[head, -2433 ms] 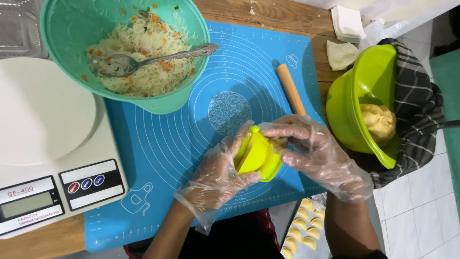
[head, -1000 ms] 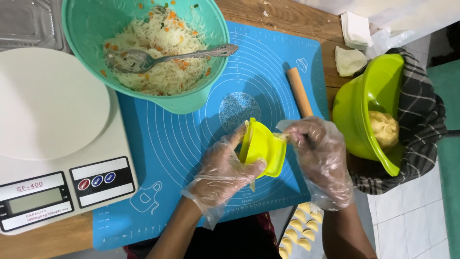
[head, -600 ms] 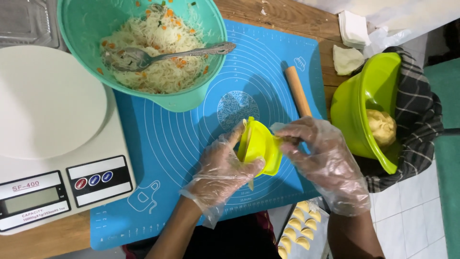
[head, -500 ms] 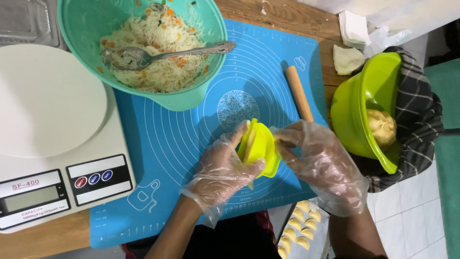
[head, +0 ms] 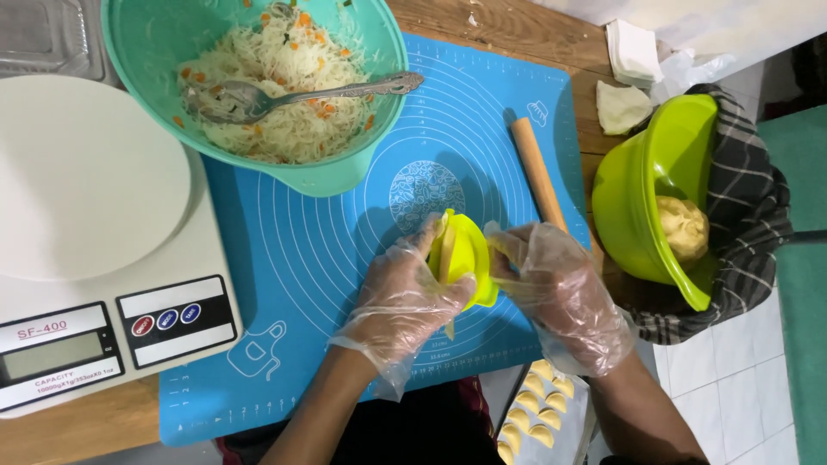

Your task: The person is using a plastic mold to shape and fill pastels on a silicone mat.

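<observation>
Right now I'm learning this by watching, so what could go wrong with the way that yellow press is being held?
The left hand and right hand squeeze the yellow dumpling press in mid-air above the blue mat. A strip of dough sticks out at its edge, so the seal may come out uneven. The loose plastic gloves could get pinched in the press. The rolling pin lies close by and could be knocked.

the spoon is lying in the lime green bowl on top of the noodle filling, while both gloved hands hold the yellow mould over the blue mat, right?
Not quite. The head view shows the spoon in the teal bowl with the noodle filling; the lime green bowl holds a dough ball. The left hand and right hand do hold the yellow mould over the blue mat.
</observation>
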